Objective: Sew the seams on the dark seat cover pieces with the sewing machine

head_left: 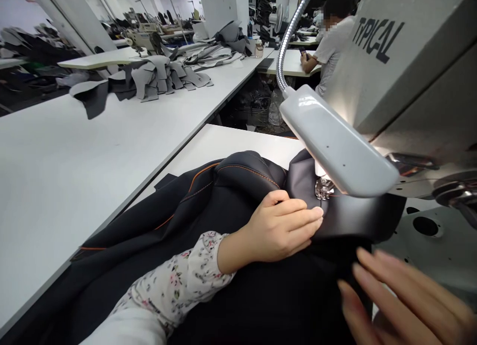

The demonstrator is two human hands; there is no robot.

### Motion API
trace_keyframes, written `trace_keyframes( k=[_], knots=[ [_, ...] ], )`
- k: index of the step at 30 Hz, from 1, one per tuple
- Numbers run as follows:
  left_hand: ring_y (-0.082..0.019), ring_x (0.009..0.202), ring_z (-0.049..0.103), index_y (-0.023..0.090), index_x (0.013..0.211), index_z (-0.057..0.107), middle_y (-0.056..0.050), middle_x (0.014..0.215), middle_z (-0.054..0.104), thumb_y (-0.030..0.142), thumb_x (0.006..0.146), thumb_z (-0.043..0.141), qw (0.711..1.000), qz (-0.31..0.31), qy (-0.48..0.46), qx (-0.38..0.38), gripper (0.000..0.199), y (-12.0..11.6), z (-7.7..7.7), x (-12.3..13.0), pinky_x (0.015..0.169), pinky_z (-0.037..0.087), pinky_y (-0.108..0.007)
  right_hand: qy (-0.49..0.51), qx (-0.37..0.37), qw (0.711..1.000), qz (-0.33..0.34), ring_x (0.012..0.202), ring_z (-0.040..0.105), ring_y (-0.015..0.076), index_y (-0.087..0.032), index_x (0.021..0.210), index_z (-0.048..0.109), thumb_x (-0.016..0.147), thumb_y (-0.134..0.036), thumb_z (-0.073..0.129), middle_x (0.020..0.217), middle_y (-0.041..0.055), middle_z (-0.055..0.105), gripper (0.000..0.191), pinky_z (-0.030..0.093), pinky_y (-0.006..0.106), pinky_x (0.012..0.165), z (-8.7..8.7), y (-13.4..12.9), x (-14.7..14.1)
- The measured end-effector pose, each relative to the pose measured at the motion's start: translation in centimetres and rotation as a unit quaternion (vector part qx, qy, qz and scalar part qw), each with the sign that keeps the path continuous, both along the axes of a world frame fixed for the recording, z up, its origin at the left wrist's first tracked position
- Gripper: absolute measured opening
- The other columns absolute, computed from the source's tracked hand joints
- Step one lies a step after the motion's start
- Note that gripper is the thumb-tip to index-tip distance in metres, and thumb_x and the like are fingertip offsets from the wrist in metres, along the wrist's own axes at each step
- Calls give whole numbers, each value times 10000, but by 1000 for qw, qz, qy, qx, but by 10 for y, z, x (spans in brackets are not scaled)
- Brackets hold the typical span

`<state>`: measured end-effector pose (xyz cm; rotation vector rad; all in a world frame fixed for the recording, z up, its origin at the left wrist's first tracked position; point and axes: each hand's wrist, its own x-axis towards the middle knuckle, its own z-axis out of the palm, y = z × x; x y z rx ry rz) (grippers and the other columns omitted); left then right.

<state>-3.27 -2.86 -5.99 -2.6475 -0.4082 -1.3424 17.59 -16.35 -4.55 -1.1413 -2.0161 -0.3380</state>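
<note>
A black leather-like cover [246, 173] with orange stitching and piping lies bunched across the sewing machine table. My left hand [283, 228] rests on it, fingers stretched out and close together, the little finger bent. Its fingertips are just beside the presser foot [323, 188], which sits on a smooth black panel [357, 218] of the cover; the needle tip is hard to make out. At the lower right, my right hand [410, 300] is blurred, fingers apart with nothing seen between them. It appears raised near the cover's dark edge.
The sewing machine head [413, 52] fills the upper right, with a lamp [335, 141] on a flexible neck hanging over the presser foot. On the long white table [122, 136] at left lie grey cut pieces [160, 77]. A person [333, 42] sits farther back, holding a phone.
</note>
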Motion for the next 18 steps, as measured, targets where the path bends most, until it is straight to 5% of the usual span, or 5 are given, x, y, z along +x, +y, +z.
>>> trace_keyframes(
  k=[3, 7, 18],
  knots=[
    [-130, 1008, 697, 154, 1011, 735, 3, 1122, 819, 226, 1025, 607, 1000, -6, -23, -12, 147, 2, 1, 1, 916, 406, -338, -82, -8, 995, -54, 1290, 625, 295, -202, 1522, 559, 948, -125, 674, 1392, 67, 702, 591, 438, 412, 1021, 3, 24, -7],
    [-124, 992, 700, 183, 1014, 730, 30, 1099, 822, 216, 1009, 635, 999, 3, -44, -24, 101, -1, 0, 4, 936, 400, -343, -119, 9, 990, -71, 1139, 672, 277, -195, 1430, 637, 976, -84, 626, 1264, 58, 764, 468, 402, 418, 945, -1, 41, -7],
    [-149, 1101, 677, 212, 1117, 731, 36, 1118, 820, 229, 1071, 584, 995, 28, -75, -61, 154, 1, -6, 10, 951, 352, -367, -18, 7, 1000, 2, 1163, 671, 233, -206, 1333, 702, 899, 42, 688, 1239, 55, 767, 500, 496, 405, 1044, -4, 59, 13]
  ],
)
